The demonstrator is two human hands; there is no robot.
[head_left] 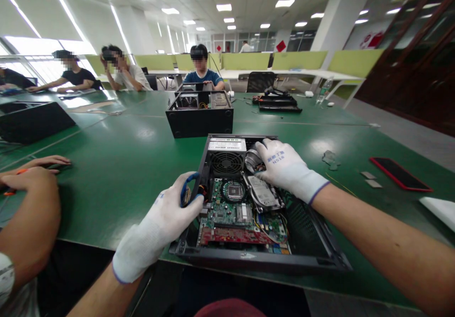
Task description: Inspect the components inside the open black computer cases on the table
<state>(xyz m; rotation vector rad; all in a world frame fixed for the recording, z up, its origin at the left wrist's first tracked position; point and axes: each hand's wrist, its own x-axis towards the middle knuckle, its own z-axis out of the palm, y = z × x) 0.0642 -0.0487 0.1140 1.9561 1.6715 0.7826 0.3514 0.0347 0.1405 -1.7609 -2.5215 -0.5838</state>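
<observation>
An opened black computer case (263, 259) lies flat in front of me at the table's edge. My left hand (168, 212), in a white work glove, grips its left wall, thumb over the rim and fingers outside. My right hand (284, 165), gloved too, closes around a round silver CPU cooler (252, 159) in the case's far right part, partly hidden by the fingers. Just below that hand, a hard drive (263, 193) rests tilted. The power supply (227, 153) sits at the far left, above the green motherboard (223, 208) with its bare CPU socket (234, 191) and a red card (231, 235).
Another opened case (201, 120) stands ahead, a person (202, 73) behind it. A co-worker's arm (31, 198) rests at left near a black case (33, 122). On the right lie a red-edged phone (400, 174), small grey pieces (371, 179) and clear plastic (330, 159).
</observation>
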